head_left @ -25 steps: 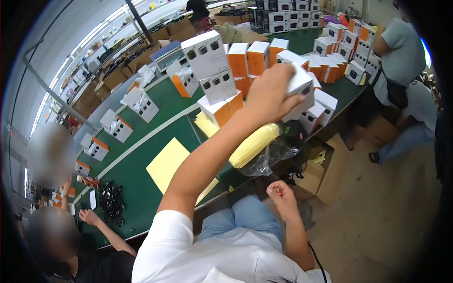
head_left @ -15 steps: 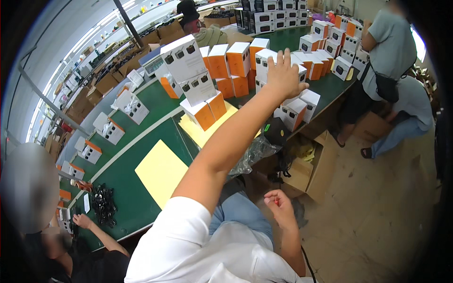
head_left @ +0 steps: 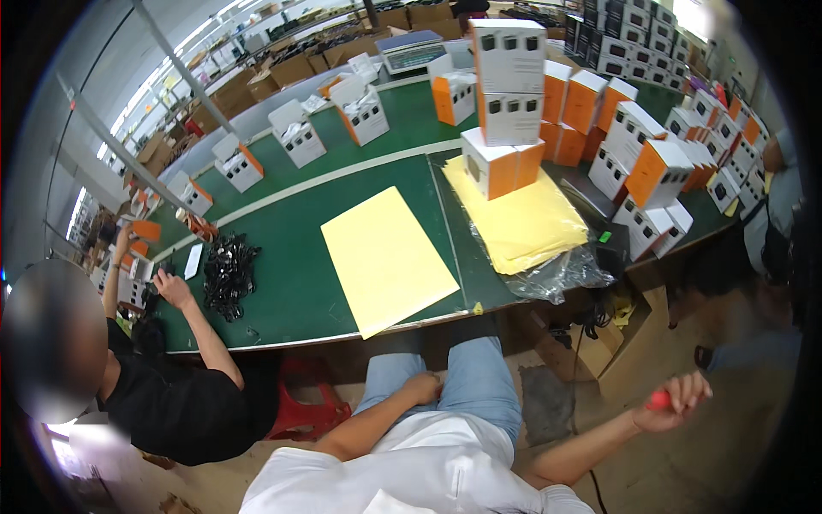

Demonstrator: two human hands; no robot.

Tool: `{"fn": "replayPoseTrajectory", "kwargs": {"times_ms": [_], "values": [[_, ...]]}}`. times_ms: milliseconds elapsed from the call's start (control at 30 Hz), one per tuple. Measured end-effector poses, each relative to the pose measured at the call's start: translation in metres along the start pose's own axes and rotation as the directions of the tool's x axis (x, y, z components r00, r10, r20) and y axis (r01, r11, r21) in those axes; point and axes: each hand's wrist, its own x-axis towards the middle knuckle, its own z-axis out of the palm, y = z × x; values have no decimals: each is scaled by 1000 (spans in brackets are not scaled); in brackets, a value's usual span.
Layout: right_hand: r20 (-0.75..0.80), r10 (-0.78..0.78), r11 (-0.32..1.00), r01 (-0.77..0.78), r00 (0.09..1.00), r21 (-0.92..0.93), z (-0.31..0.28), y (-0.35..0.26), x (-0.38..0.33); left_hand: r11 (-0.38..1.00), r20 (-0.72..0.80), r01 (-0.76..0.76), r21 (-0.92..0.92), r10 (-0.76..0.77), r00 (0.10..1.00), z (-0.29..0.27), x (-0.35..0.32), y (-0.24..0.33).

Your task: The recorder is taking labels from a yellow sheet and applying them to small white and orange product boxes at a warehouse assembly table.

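Sheet [head_left: 387,259] lies on table [head_left: 291,291]; stacked boxes [head_left: 507,111] behind, right of it.

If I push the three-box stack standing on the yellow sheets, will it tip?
Probably. The stack is tall and narrow, with the top box slightly offset. The boxes look like light cardboard, and the loose yellow sheets beneath may slide.

On the green table [head_left: 291,283], one loose yellow sheet [head_left: 387,257], one stack of yellow sheets [head_left: 522,218] and three stacked white-and-orange boxes [head_left: 507,111] are counted.

The person wears a white short-sleeved shirt and light blue jeans, forearms bare.
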Motion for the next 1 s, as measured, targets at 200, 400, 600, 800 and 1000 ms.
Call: {"fn": "replayPoseTrajectory", "kwargs": {"times_ms": [200,400,600,800,1000], "values": [[-57,606,736,-586,793,-339,14,189,40,999,673,-25,30,-1,739,47,67,-39],[85,968,246,-818,237,-520,-2,313,65,983,598,-40,-178,140,789,44,144,-50],[-236,968,-203,-814,-84,-545,-39,376,69,928,539,37,-372,184,822,59,148,-24],[-315,949,-210,-814,-35,-542,-27,393,67,929,490,39,-368,158,857,19,122,-37],[-376,864,-35,-707,334,-706,11,343,72,964,360,-68,-256,161,919,-61,139,-50]]}}
